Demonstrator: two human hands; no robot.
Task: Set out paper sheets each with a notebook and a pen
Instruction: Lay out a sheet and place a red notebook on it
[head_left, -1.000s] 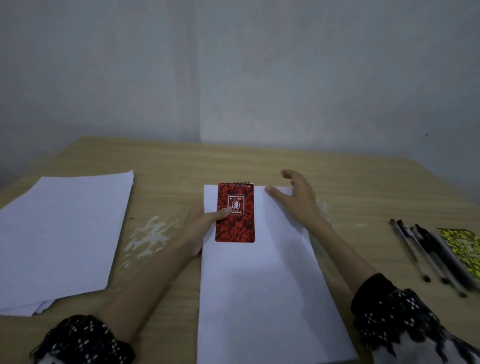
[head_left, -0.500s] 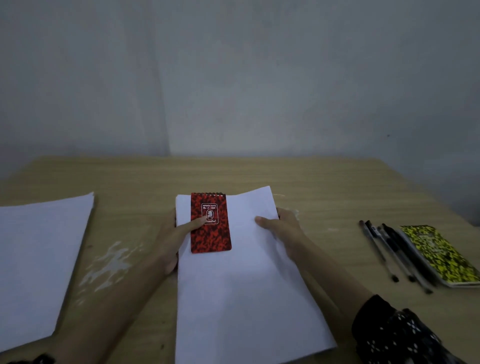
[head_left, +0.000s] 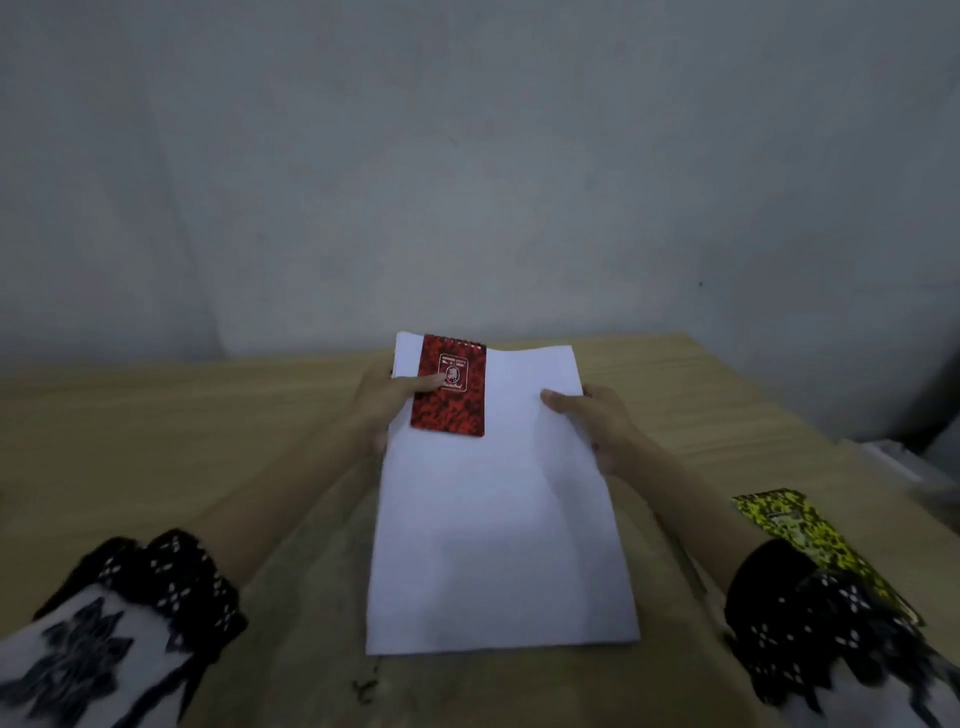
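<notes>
A white paper sheet (head_left: 498, 519) is lifted off the wooden table (head_left: 156, 447), held at both side edges. A small red spiral notebook (head_left: 449, 410) lies on its upper left part. My left hand (head_left: 384, 402) grips the sheet's left edge, its thumb pressing on the notebook cover. My right hand (head_left: 597, 426) pinches the sheet's right edge, thumb on top, fingers beneath. A yellow-and-black patterned notebook (head_left: 800, 540) lies on the table at the right, partly behind my right sleeve. No pens show in this frame.
A grey wall stands close behind the table's far edge. The table's right edge runs diagonally at the right, with blurred pale objects (head_left: 914, 467) beyond it. A dark scuff mark (head_left: 363, 691) lies on the table near the front.
Both hands have taken hold of the sheet and lifted it with the red notebook on it. The view has swung right, so the paper stack at the left and the pens are out of sight.
</notes>
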